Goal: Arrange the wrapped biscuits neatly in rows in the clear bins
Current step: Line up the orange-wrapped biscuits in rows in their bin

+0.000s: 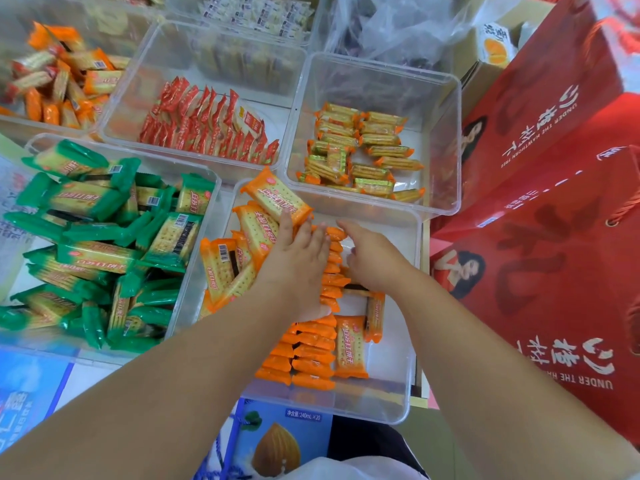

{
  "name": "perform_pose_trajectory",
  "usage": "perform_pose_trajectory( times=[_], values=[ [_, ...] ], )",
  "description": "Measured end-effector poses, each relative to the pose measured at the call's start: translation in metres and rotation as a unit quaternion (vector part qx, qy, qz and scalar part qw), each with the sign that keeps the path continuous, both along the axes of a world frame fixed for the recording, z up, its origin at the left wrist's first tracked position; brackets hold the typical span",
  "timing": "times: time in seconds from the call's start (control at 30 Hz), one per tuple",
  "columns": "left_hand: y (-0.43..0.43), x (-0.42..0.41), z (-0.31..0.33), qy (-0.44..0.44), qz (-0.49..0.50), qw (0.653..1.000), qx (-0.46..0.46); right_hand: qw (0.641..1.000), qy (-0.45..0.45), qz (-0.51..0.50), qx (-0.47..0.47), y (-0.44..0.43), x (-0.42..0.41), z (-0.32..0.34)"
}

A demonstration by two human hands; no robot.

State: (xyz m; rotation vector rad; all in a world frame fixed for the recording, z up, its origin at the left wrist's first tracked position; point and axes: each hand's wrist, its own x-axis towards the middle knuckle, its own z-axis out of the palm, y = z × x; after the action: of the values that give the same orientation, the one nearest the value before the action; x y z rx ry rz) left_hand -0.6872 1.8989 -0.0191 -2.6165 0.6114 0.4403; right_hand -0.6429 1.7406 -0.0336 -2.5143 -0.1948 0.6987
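A blue carton (277, 441) lies nearest; above it sits a clear bin (414, 306) holding orange packs (311, 344), stood on edge in two rows down its middle; the left hand (298, 261) lies flat, fingers straight, pressing on the rows; the right hand (374, 265) touches their right side, forefinger out, grasp impossible to judge; loose packs (277, 199) lean at the bin's left; green packs (86, 202) fill the left bin; farther off, red packs (207, 123) stand in rows.
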Motion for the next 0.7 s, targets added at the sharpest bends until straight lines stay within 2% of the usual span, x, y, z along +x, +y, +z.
perform_pose_trajectory(
  times=[0.07,0.17,0.23,0.33,0.43,0.53,0.6,0.7],
  values=[
    [0.002,0.002,-0.001,0.005,0.004,1.0,-0.003,0.992,-0.061,0.003,-0.112,-0.006,-0.001,0.004],
    [0.003,0.001,-0.003,0.005,0.002,1.0,0.0,0.946,-0.147,0.048,-0.284,-0.007,-0.005,0.012],
    [0.004,0.001,-0.004,0.005,0.002,1.0,-0.007,0.91,-0.132,0.118,-0.375,-0.005,-0.014,0.009],
    [0.006,0.001,-0.005,0.005,0.003,1.0,-0.015,0.879,-0.09,0.173,-0.435,-0.003,-0.021,0.004],
    [0.007,0.001,-0.006,0.013,0.003,1.0,-0.017,0.873,-0.052,0.192,-0.444,0.0,-0.018,0.004],
    [0.007,0.001,-0.006,0.016,0.01,0.999,-0.026,0.9,-0.053,0.157,-0.404,0.005,-0.014,0.006],
    [0.007,0.002,-0.005,0.02,0.015,0.999,-0.029,0.926,-0.103,0.105,-0.349,0.005,-0.013,0.008],
    [0.006,0.002,-0.004,0.026,0.016,0.999,-0.029,0.963,-0.162,-0.012,-0.215,0.0,-0.014,0.018]
  ],
)
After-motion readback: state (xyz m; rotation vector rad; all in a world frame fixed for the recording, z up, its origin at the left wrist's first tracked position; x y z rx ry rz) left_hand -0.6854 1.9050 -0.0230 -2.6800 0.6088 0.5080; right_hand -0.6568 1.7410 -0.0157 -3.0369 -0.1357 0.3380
